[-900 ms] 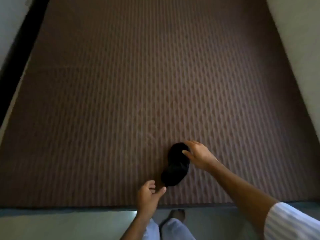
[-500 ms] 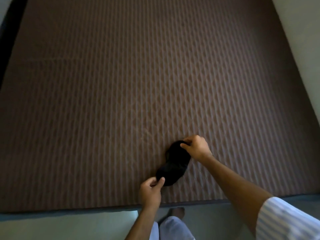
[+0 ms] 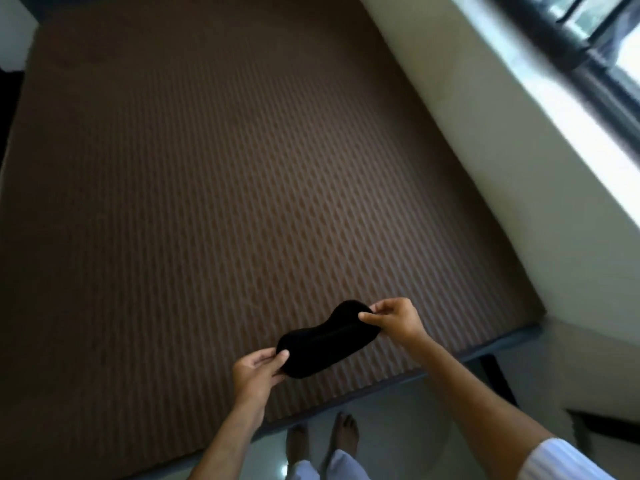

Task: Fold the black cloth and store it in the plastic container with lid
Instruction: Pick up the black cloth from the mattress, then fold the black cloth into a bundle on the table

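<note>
head view: worn on the head, tilted forward and down, close above hands and brown mattress (image 3: 242, 202).

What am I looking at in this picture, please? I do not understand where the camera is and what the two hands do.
There is no machine here. A person wears one wide-angle camera on the head, and it looks forward and down, so you see that person's own arms and bare feet. The large brown patterned surface in front appears to be a mattress; nothing lies on the part we can see. The left hand pinches one end of a small black cloth, and the right hand pinches the other end, so the cloth is held up between them, above the surface. At the right there is a pale wall with a window above it. The plastic container for storing the cloth is not visible in this picture.
</note>
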